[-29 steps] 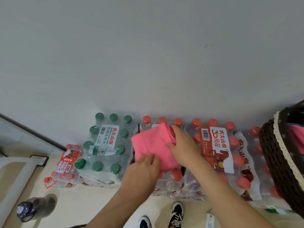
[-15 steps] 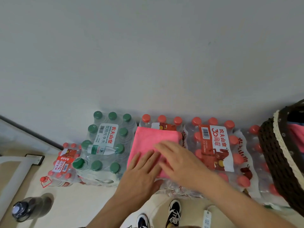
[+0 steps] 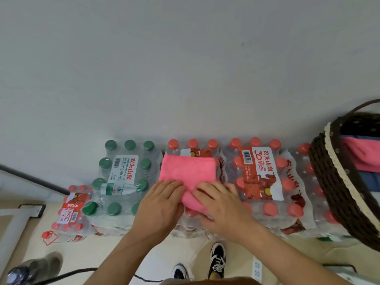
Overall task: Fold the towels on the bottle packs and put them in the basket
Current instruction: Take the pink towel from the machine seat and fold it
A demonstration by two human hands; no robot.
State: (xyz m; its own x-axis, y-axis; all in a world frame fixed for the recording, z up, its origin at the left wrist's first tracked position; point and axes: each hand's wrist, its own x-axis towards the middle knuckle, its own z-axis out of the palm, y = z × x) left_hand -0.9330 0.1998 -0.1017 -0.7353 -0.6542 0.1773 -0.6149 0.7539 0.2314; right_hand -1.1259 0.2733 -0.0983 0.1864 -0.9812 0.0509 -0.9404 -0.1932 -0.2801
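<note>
Neither grip clasps anything: the left hand [image 3: 162,204] and right hand [image 3: 223,204] press flat, straight fingers on the near edge of a fuzzy pink towel [image 3: 188,171]. It lies folded into a soft rectangle atop a shrink-wrapped pack of red-capped bottles [image 3: 192,144]. Rightward stands a dark woven basket [image 3: 329,192], cream-trimmed, holding folded cloths [image 3: 364,155].

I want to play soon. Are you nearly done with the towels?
Done: folded towels lie in the basket. In hand: the left hand and right hand press the pink towel on the bottle packs. Left: putting it in the basket.
</note>
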